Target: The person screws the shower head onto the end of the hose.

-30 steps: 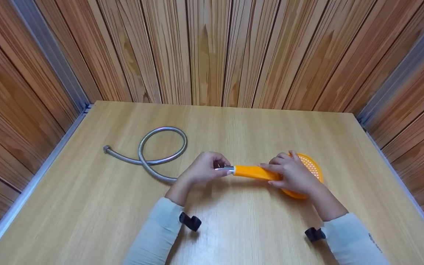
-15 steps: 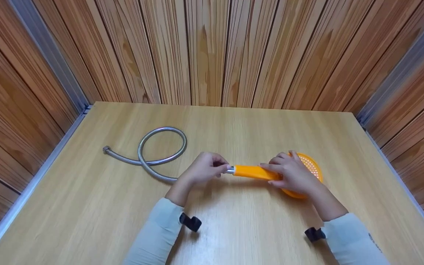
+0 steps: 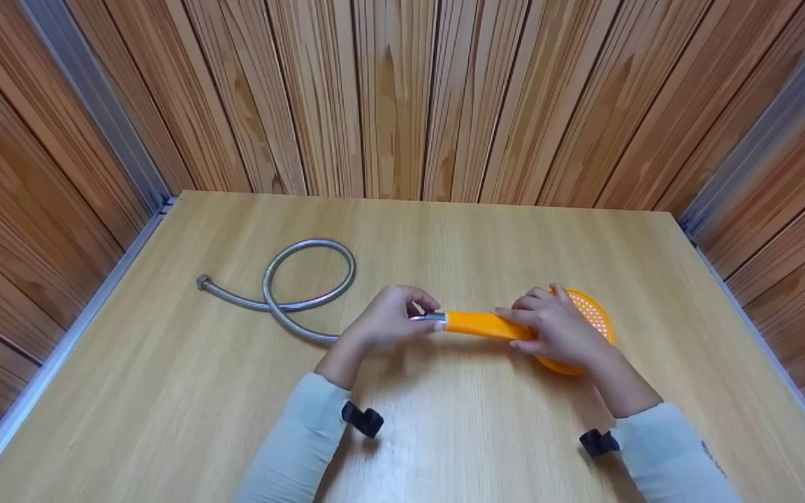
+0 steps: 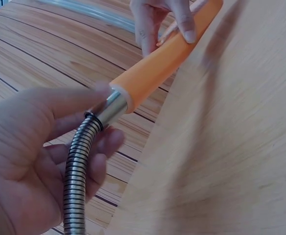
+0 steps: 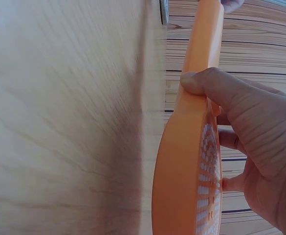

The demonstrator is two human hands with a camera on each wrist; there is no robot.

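Left hand (image 3: pixel 388 320) pinches metal hose (image 3: pixel 291 297) end at orange shower head (image 3: pixel 514 327) handle; right hand (image 3: pixel 557 328) grasps handle near disc, above table (image 3: pixel 444 433).

Wood-panelled walls (image 3: pixel 402 98) box in the tabletop (image 3: pixel 444 433) on the far side, left and right, so hands can only come in from the near edge. The metal hose (image 3: pixel 291 293) loops across the left-middle, blocking a low sweep there. The orange shower head (image 3: pixel 507 327) lies across the centre between both hands. Far strip and near-left corner are open for passing.
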